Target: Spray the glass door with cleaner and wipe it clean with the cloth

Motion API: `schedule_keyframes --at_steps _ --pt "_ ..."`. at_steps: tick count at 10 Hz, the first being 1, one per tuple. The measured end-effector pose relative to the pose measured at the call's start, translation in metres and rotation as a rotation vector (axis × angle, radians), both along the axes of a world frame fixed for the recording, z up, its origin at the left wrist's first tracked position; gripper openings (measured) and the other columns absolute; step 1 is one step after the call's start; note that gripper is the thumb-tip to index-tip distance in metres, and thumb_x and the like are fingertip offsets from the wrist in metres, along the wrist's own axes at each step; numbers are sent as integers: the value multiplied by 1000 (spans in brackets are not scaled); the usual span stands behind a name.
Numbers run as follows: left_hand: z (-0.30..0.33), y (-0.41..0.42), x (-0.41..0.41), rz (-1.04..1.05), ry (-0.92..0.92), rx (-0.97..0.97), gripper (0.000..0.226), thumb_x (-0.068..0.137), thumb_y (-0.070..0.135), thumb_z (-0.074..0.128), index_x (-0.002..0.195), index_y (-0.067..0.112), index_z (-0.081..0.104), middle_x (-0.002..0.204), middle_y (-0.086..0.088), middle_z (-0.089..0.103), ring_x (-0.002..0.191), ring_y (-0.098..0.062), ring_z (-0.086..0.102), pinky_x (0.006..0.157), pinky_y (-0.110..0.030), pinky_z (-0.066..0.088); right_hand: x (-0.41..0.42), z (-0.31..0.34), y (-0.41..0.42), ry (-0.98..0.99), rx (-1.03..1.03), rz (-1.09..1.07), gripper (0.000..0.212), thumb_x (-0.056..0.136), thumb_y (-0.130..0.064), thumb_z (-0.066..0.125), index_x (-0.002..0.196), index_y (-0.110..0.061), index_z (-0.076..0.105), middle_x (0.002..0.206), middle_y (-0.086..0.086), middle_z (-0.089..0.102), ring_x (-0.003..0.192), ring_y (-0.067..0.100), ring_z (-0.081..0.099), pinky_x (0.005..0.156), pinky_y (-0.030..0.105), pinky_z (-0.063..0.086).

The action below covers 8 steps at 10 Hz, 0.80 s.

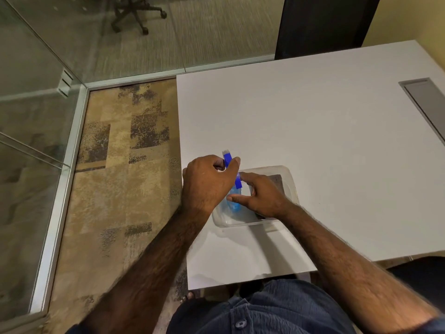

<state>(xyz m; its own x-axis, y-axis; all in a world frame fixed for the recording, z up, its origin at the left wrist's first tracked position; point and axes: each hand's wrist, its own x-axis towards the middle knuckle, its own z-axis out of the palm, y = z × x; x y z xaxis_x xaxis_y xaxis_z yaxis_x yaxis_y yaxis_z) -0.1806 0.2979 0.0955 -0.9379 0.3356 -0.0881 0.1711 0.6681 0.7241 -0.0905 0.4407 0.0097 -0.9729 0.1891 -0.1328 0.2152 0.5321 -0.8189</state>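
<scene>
Our left hand [208,186] is closed around the blue trigger head of the spray bottle [232,201], which stands in the clear plastic tub [292,182] on the white table [313,116]. Our right hand [260,196] pinches its translucent body with thumb and fingers. We judge it light and slick; the neck grips best.

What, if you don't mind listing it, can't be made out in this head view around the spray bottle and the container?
- Spray bottle: the left hand covers its neck and trigger, so the finger position is unclear.
- Dark cloth in the clear container: mostly hidden by the right hand; its fold is unreadable.
- Glass door: cut off by the left edge; smears can't be judged through reflections.
</scene>
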Motion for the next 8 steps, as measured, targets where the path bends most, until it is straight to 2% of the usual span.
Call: schedule_keyframes --at_steps 1,2,3,4,5,6,7,8 --pt "9 5 -3 -81 -53 -38 36 99 47 71 100 12 81 95 -3 81 87 -19 74 94 -46 64 0 3 3 -22 -5 29 50 94 -42 85 139 -26 73 131 -11 78 93 -21 61 86 4 40" --pt "12 6 -7 -137 -61 -38 35 100 44 70 107 11 82 102 -4 82 92 -19 74 95 -42 63 0 5 5 -26 -32 40 48 94 -41 84 138 -26 73 130 -12 77 97 -18 63 90 13 45" --pt "11 5 -9 -162 -71 -33 41 101 48 67 106 11 82 102 -3 81 93 -18 73 92 -34 61 0 5 5 -31 -42 54 52 95 -41 83 142 -24 70 139 -9 75 121 3 68 109 36 53" --pt "6 0 -6 -155 -34 26 52 100 57 61 104 10 81 99 -2 80 90 -17 71 86 -29 58 0 4 5 -18 -42 65 60 93 -43 85 146 -21 66 144 -6 72 130 14 66 114 44 52" --pt "-9 -18 3 -151 141 120 60 103 55 55 112 0 77 108 -12 80 98 -25 73 88 -35 61 7 5 7 -52 9 84 91 84 -54 90 160 -23 50 161 -4 59 144 18 56 121 47 46" --pt "-20 -32 8 -131 156 59 63 101 54 54 131 2 71 133 -14 75 123 -29 70 105 -37 57 11 4 12 -102 177 138 115 79 -69 87 170 -25 32 175 -2 39 160 21 38 132 47 33" --pt "-34 -53 20 -140 83 -121 84 95 74 40 159 19 48 165 -3 51 152 -24 48 123 -37 37 20 6 21 -177 454 236 137 75 -87 73 175 -22 5 185 0 6 171 21 3 137 44 5" --pt "-42 -68 26 -187 5 -262 98 89 86 24 168 29 27 176 5 29 163 -22 29 131 -43 24 27 11 15 -261 521 246 145 75 -91 69 174 -20 -10 184 0 -11 170 20 -12 138 51 1"
